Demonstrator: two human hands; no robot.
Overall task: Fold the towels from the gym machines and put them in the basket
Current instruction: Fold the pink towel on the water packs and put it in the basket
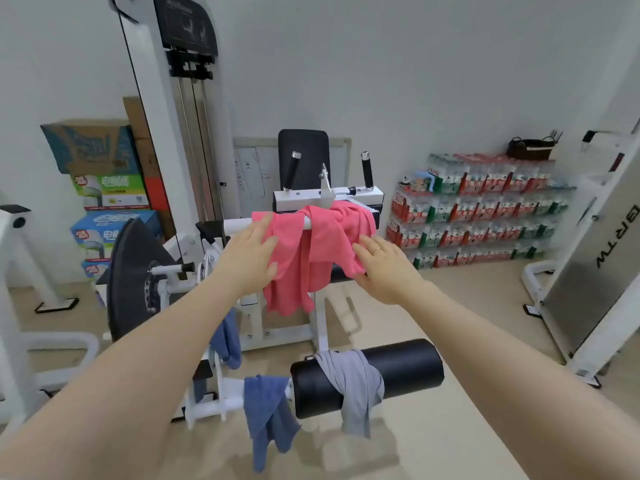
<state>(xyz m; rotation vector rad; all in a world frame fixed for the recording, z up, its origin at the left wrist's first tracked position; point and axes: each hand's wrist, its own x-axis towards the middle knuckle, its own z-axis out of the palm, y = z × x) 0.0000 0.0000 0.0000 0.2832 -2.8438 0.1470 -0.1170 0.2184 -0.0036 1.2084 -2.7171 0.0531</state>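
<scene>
A pink towel (308,251) hangs bunched over the white bar of the leg machine (332,199). My left hand (251,252) lies with straight fingers against the towel's left side. My right hand (384,268) reaches its right hanging edge, fingers extended and touching the cloth. Lower down, a grey towel (353,386) is draped over the black foam roller (401,372). A blue towel (268,414) hangs from the white bar beside the roller. Another blue towel (227,341) hangs from the frame behind my left forearm. A dark basket (530,148) sits atop the stacked bottle packs at the far right.
Stacked packs of bottles (481,216) line the right wall. Cardboard boxes (104,188) stand at the left behind the weight stack tower (180,109). A black weight plate (133,278) sits left of the machine. Another white machine (595,244) stands at the right.
</scene>
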